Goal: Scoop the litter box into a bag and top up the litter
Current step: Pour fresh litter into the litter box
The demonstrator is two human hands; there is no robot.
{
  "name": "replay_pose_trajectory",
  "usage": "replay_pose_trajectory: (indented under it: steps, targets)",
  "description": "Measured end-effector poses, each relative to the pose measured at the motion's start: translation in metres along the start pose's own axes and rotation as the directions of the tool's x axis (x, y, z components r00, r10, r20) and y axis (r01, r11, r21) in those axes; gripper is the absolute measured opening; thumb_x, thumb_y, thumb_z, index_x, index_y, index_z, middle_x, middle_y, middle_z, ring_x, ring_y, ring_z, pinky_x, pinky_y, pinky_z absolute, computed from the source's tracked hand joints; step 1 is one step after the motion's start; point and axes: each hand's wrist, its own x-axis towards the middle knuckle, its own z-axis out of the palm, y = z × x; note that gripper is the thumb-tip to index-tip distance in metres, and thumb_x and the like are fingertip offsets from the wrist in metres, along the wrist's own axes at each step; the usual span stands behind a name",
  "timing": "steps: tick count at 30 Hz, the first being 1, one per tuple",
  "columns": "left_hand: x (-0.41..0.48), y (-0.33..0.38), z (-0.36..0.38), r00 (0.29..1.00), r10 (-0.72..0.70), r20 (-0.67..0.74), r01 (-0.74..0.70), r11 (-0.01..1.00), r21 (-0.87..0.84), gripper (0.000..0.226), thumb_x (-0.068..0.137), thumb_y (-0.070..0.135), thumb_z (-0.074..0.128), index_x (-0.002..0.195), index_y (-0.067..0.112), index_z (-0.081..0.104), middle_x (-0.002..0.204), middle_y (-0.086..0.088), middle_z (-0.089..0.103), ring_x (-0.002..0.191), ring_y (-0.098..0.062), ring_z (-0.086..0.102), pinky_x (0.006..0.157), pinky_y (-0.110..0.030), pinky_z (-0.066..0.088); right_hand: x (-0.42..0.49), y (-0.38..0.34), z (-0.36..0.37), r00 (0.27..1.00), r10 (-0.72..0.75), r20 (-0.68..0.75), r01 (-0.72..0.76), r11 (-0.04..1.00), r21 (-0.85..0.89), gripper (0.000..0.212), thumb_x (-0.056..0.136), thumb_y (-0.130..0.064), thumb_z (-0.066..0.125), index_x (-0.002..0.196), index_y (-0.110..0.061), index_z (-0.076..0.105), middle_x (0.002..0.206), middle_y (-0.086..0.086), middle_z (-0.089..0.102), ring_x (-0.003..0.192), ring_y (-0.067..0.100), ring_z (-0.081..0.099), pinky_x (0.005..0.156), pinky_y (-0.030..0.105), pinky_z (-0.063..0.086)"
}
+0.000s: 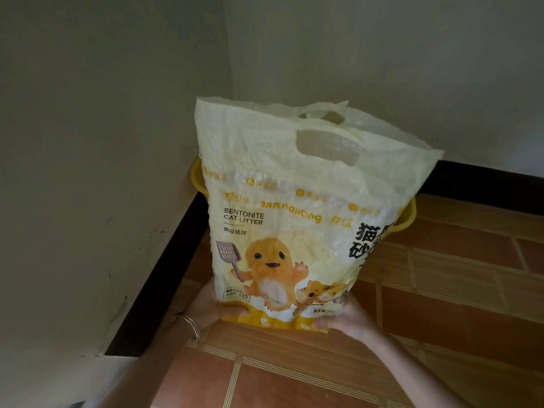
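A room corner: off-white plastered walls [88, 113], a dark skirting board [164, 275] and a floor of terracotta tiles with pale striped borders [441, 290]. The pale yellow plastic bag of bentonite cat litter [294, 216], printed with an orange cartoon creature and a scoop, is held roughly upright above the floor, tilted slightly to the right. Its two top layers stand apart around the cut-out handle, so the mouth looks already opened.

The left hand [212, 307], with thin bangles [191, 325] at the wrist, grips the lower left corner, thumb curled over the front. The right hand [350, 319] grips the lower right corner the same way, and its other fingers are hidden behind the bag.

Just behind the bag, tucked into the corner, sits the yellow plastic litter box [409, 213]. Only its rim shows on either side. Its inside is hidden, so I cannot tell how much litter it holds or whether it has been scooped.

This looks like the topping-up step. To do it well:
- Bring the mouth over the middle of the box before lifting the bottom.
- Raise the bottom slowly, since bentonite is heavy and may surge out all at once.
- Keep the mouth low to limit dust and scatter.
- Watch the floppy top, as a folded layer or the handle hole could send litter onto the tiles.
- Sweep the mouth sideways so the litter spreads evenly.
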Motion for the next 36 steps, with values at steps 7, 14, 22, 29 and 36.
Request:
replay_pose_trajectory:
  steps: [7, 14, 22, 29, 36]
  targets:
    - [-0.001, 0.018, 0.01, 0.985, 0.036, -0.166, -0.032, 0.999, 0.028, 0.052, 0.065, -0.004, 0.079, 0.107, 0.02, 0.059, 0.096, 0.013, 0.071, 0.093, 0.0, 0.065, 0.076, -0.014, 0.051, 0.001, -0.027, 0.001, 0.977, -0.102, -0.185, 0.103, 0.995, -0.005, 0.067, 0.066, -0.026, 0.081, 0.124, -0.012, 0.052, 0.113, -0.005, 0.065, 0.106, 0.006, 0.06, 0.09, 0.022, 0.048]
    - [-0.03, 0.036, 0.015, 0.971, -0.166, -0.172, 0.151, 0.984, -0.097, 0.027, 0.065, 0.01, 0.082, 0.087, 0.014, 0.067, 0.064, 0.003, 0.071, 0.053, -0.007, 0.063, 0.045, -0.022, 0.046, -0.017, -0.053, -0.002, 0.978, -0.068, -0.199, 0.089, 0.991, 0.097, 0.06, 0.066, -0.008, 0.082, 0.117, -0.019, 0.051, 0.099, -0.011, 0.066, 0.087, -0.003, 0.064, 0.067, 0.008, 0.047]
    - [-0.079, 0.08, 0.011, 0.994, -0.108, -0.029, 0.106, 0.993, -0.058, 0.056, 0.059, 0.035, 0.084, 0.11, 0.029, 0.06, 0.098, 0.009, 0.073, 0.089, -0.015, 0.069, 0.068, -0.03, 0.055, -0.046, -0.083, -0.023, 0.984, 0.088, -0.155, -0.054, 0.975, 0.215, 0.085, 0.062, -0.019, 0.085, 0.125, -0.038, 0.031, 0.113, -0.016, 0.058, 0.104, 0.004, 0.055, 0.086, 0.026, 0.045]
    - [-0.125, 0.091, -0.004, 0.956, 0.213, 0.201, -0.197, 0.975, -0.1, 0.109, 0.072, 0.007, 0.074, 0.144, 0.037, -0.001, 0.143, 0.018, 0.037, 0.13, -0.013, 0.043, 0.093, -0.032, 0.049, -0.061, -0.108, -0.038, 0.984, 0.167, -0.064, -0.138, 0.936, 0.323, 0.088, 0.059, -0.008, 0.083, 0.127, -0.032, 0.034, 0.11, -0.004, 0.062, 0.097, 0.014, 0.061, 0.067, 0.027, 0.05]
    - [-0.122, 0.1, 0.004, 0.967, 0.232, 0.105, -0.211, 0.961, -0.178, 0.093, 0.082, 0.001, 0.059, 0.142, 0.046, 0.004, 0.137, 0.026, 0.044, 0.126, -0.01, 0.048, 0.087, -0.031, 0.052, -0.077, -0.124, -0.051, 0.987, 0.16, 0.008, -0.15, 0.904, 0.401, 0.105, 0.048, -0.022, 0.086, 0.131, -0.04, 0.025, 0.116, 0.001, 0.061, 0.104, 0.023, 0.06, 0.084, 0.041, 0.05]
